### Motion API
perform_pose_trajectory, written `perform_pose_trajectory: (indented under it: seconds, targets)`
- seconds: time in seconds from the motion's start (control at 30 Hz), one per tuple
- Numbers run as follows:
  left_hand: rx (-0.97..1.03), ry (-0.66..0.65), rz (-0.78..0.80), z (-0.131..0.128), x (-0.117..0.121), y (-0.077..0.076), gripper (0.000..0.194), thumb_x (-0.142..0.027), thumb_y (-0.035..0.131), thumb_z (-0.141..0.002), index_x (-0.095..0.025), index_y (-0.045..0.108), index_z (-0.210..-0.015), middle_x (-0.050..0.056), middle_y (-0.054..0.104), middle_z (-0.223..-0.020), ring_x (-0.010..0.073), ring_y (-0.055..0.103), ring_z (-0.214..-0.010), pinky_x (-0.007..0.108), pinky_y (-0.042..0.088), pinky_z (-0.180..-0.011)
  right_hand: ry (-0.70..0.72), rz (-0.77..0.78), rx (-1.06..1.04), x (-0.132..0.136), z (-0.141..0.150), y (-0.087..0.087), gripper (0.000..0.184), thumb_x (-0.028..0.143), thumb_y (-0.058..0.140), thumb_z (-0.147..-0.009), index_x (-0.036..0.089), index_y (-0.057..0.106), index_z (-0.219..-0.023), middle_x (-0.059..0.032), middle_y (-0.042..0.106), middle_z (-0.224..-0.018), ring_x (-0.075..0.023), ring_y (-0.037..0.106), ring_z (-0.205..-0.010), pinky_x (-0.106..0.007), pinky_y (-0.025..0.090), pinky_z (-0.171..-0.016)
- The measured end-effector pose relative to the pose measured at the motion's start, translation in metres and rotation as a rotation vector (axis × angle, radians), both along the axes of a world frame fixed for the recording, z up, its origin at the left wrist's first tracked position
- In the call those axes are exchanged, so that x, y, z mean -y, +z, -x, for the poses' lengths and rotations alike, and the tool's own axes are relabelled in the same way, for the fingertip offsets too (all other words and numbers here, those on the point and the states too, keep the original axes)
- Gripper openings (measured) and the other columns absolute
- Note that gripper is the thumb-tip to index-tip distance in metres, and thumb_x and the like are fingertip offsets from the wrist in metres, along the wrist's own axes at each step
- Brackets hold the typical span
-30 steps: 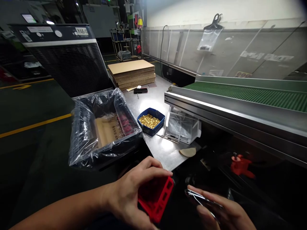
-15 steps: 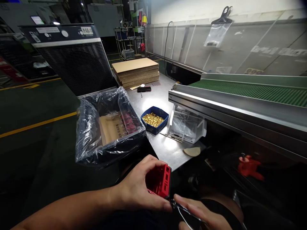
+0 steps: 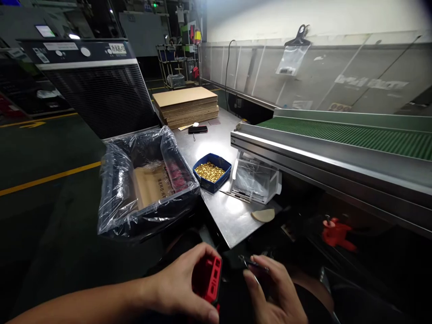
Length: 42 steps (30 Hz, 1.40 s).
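Note:
My left hand [image 3: 178,283] grips a small red plastic housing [image 3: 208,279], turned so its narrow side faces me, low in the view below the table's near corner. My right hand [image 3: 275,292] pinches a thin metal tool [image 3: 251,263], like tweezers, whose tip points left and stops a short way from the red housing. Both hands hover over a dark area in front of the steel table [image 3: 232,216].
On the table stand a blue tray of small brass parts [image 3: 212,172], a clear plastic bin [image 3: 256,180], a plastic-lined box [image 3: 148,180], a stack of cardboard sheets [image 3: 185,104] and a phone [image 3: 197,129]. A green conveyor [image 3: 344,135] runs along the right. A red piece [image 3: 335,233] lies beneath it.
The left hand has turned the red housing from flat to edge-on and drawn it lower. The right hand with the metal tool met the housing, then drew slightly apart.

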<state>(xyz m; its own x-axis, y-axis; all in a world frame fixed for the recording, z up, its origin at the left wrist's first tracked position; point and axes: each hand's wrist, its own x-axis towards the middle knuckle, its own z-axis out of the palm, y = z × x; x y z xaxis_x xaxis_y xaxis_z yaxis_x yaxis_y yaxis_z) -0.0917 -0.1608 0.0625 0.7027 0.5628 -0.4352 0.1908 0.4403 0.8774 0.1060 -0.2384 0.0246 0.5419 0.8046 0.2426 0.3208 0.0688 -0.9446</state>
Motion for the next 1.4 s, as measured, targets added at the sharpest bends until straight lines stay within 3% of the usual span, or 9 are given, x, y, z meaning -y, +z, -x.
perform_pose_trajectory:
  seconds: [0.17, 0.27, 0.4, 0.57, 0.77, 1.0, 1.13, 1.27, 1.4]
  targets:
    - [-0.077, 0.002, 0.115, 0.016, 0.022, -0.037, 0.088, -0.056, 0.096, -0.049, -0.018, 0.054, -0.117, 0.008, 0.065, -0.111, 0.0179, 0.058, -0.09, 0.029, 0.047, -0.079, -0.044, 0.288, -0.085, -0.045, -0.016, -0.08, 0.054, 0.06, 0.066, -0.084, 0.019, 0.061, -0.12, -0.0054, 0.071, -0.091, -0.0198, 0.069, -0.08, -0.032, 0.058, -0.076]
    - [-0.063, -0.023, 0.093, 0.023, 0.021, -0.038, 0.084, -0.074, 0.075, -0.071, -0.02, 0.056, -0.133, 0.012, 0.066, -0.119, 0.0243, 0.061, -0.105, 0.035, 0.047, -0.093, -0.03, 0.318, -0.058, -0.059, -0.02, -0.114, 0.055, 0.062, 0.062, -0.085, 0.018, 0.06, -0.119, -0.0063, 0.071, -0.092, -0.0208, 0.068, -0.081, -0.035, 0.057, -0.077]
    - [-0.173, 0.005, -0.069, 0.032, 0.003, -0.026, 0.066, -0.073, 0.056, -0.087, -0.013, 0.073, -0.11, 0.012, 0.073, -0.096, 0.0214, 0.065, -0.084, 0.029, 0.048, -0.075, -0.002, 0.357, 0.071, -0.058, -0.025, -0.135, 0.05, 0.062, 0.062, -0.082, 0.019, 0.065, -0.108, -0.0085, 0.067, -0.096, -0.0243, 0.064, -0.082, -0.04, 0.052, -0.08]
    - [-0.178, -0.039, -0.327, 0.04, -0.015, -0.035, 0.056, -0.065, 0.068, -0.081, -0.011, 0.069, -0.07, 0.007, 0.066, -0.069, 0.0155, 0.057, -0.064, 0.025, 0.04, -0.06, 0.099, 0.442, 0.149, -0.054, -0.045, -0.117, 0.038, 0.059, 0.066, -0.077, 0.022, 0.067, -0.088, -0.0046, 0.066, -0.084, -0.0223, 0.061, -0.069, -0.038, 0.049, -0.069]
    - [-0.137, 0.009, -0.15, 0.032, -0.017, -0.076, 0.069, -0.081, 0.064, -0.071, -0.019, 0.037, -0.054, -0.004, 0.037, -0.051, 0.0082, 0.033, -0.049, 0.025, 0.022, -0.049, -0.026, 0.339, 0.155, -0.054, -0.055, -0.063, 0.044, 0.061, 0.065, -0.084, 0.023, 0.064, -0.107, -0.0043, 0.069, -0.09, -0.0186, 0.063, -0.075, -0.032, 0.052, -0.074]
    - [-0.226, 0.116, 0.083, 0.033, -0.014, -0.096, 0.067, -0.078, 0.066, -0.073, -0.016, 0.049, -0.057, -0.004, 0.039, -0.049, 0.0078, 0.03, -0.047, 0.026, 0.017, -0.051, 0.049, 0.444, 0.217, -0.037, -0.052, -0.106, 0.039, 0.059, 0.067, -0.081, 0.021, 0.068, -0.093, -0.004, 0.071, -0.079, -0.0205, 0.064, -0.061, -0.034, 0.05, -0.061]
    - [-0.189, 0.232, 0.222, 0.034, -0.004, -0.113, 0.065, -0.069, 0.078, -0.066, -0.017, 0.042, -0.05, -0.006, 0.039, -0.044, 0.0069, 0.028, -0.044, 0.025, 0.015, -0.05, 0.072, 0.488, 0.153, -0.029, -0.044, -0.108, 0.043, 0.062, 0.061, -0.085, 0.021, 0.065, -0.098, -0.0044, 0.071, -0.081, -0.0208, 0.067, -0.067, -0.034, 0.054, -0.067]
    - [-0.057, 0.342, 0.46, 0.023, 0.012, -0.116, 0.047, -0.058, 0.075, -0.066, -0.013, 0.064, -0.073, 0.004, 0.065, -0.066, 0.0153, 0.057, -0.06, 0.024, 0.038, -0.06, 0.172, 0.517, 0.059, -0.025, -0.028, -0.099, 0.043, 0.062, 0.062, -0.085, 0.021, 0.065, -0.099, -0.0022, 0.072, -0.076, -0.019, 0.068, -0.065, -0.03, 0.056, -0.063]
    - [0.159, 0.237, 0.75, 0.01, 0.019, -0.093, 0.07, -0.065, 0.062, -0.074, -0.011, 0.065, -0.117, 0.018, 0.072, -0.11, 0.0356, 0.069, -0.103, 0.047, 0.049, -0.094, 0.298, 0.511, -0.087, -0.021, -0.011, -0.079, 0.047, 0.061, 0.063, -0.085, 0.019, 0.066, -0.107, -0.0046, 0.074, -0.085, -0.0197, 0.07, -0.075, -0.028, 0.056, -0.065]
